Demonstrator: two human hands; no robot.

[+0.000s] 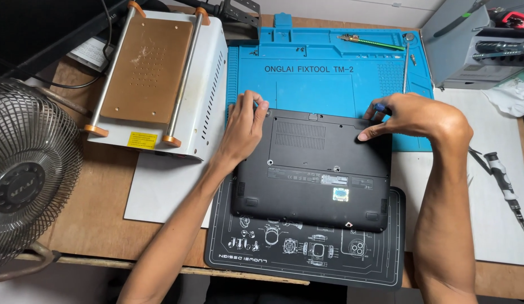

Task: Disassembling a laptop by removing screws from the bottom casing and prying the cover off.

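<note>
A black rectangular laptop (315, 169), turned bottom-up, lies partly on a black printed work mat (307, 256) at its near edge and partly on a blue silicone repair mat (324, 73) at its far edge; its base cover is still seated, so opening appears barely begun. At the laptop's far left corner, the left hand (245, 126) pinches with curled fingertips, nothing visibly held. At its far right corner, the right hand (411, 115) grips a small blue-tipped tool (379, 107), index finger pressed on the cover.
</note>
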